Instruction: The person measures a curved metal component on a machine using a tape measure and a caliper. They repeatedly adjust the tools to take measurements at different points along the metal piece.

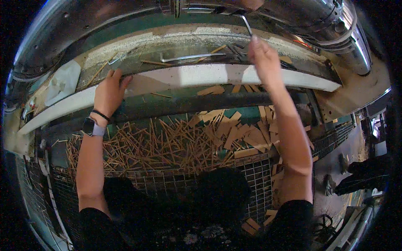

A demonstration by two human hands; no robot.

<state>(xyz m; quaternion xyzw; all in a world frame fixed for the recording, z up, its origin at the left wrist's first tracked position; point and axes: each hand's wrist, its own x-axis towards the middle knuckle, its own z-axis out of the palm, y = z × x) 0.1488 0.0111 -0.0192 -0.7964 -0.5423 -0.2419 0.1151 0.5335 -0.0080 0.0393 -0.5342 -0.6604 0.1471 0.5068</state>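
Note:
A long white bar (201,76) runs across the machine in front of me, looking curved in this view. My left hand (109,93) is laid over its left part, with the fingers bent over the far edge and the thumb apart. My right hand (264,58), beyond the bar's right half, is closed round a thin metal hex key (247,25). The bent end of that key points away from me. Another hex key (192,57) lies behind the bar, between my hands. A smaller bent metal rod (117,58) lies near my left fingers.
Thin brown strips (159,142) and flat brown pieces (251,136) heap up below the bar, by a wire grid (255,180). A crumpled translucent sheet (63,83) lies left. A shiny metal cylinder (356,42) rises at far right. Another person's dark-clothed legs (360,178) show right.

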